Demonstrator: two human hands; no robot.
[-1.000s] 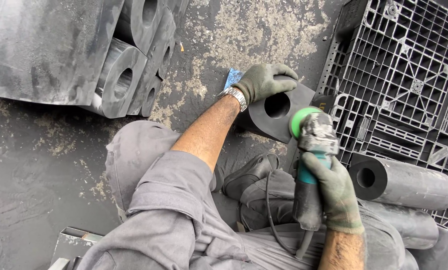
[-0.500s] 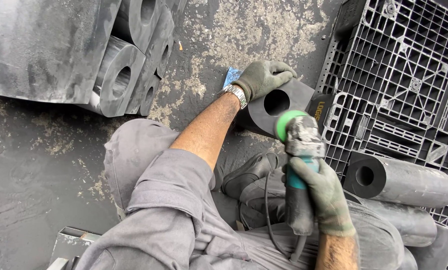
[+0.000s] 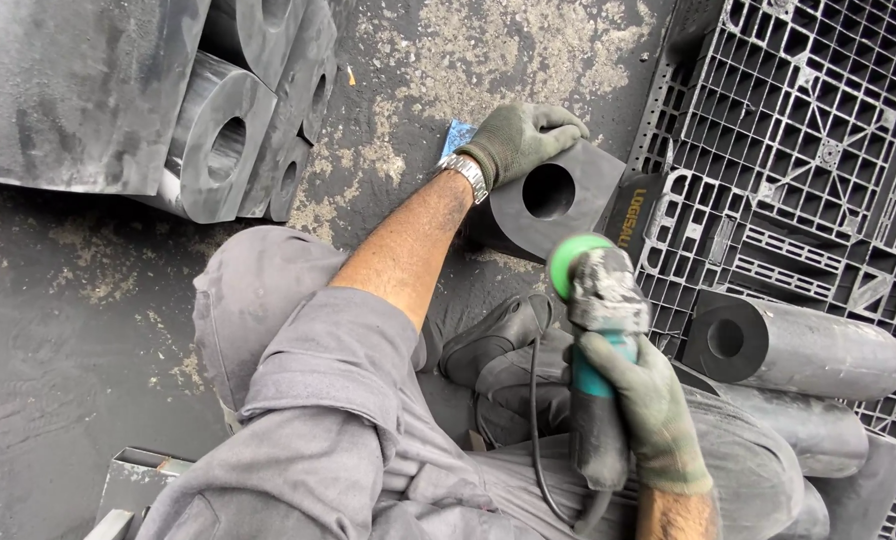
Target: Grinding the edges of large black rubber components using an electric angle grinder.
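Head view: the gloved left hand [image 3: 521, 140] lies spread over the top edge of a black rubber block with a round hole [image 3: 553, 200], centre of the frame, standing on the dusty concrete floor [image 3: 68, 330]. The gloved right hand [image 3: 648, 405] is wrapped tight around an angle grinder [image 3: 593, 330] — its green disc guard [image 3: 571, 258] sits just below the block's lower edge, apart from it. A black plastic pallet [image 3: 798, 150] crowds the block's right side. Rubber cylinders [image 3: 798, 350] lie at lower right; stacked holed rubber blocks [image 3: 228, 140] fill the upper left — open floor between them.
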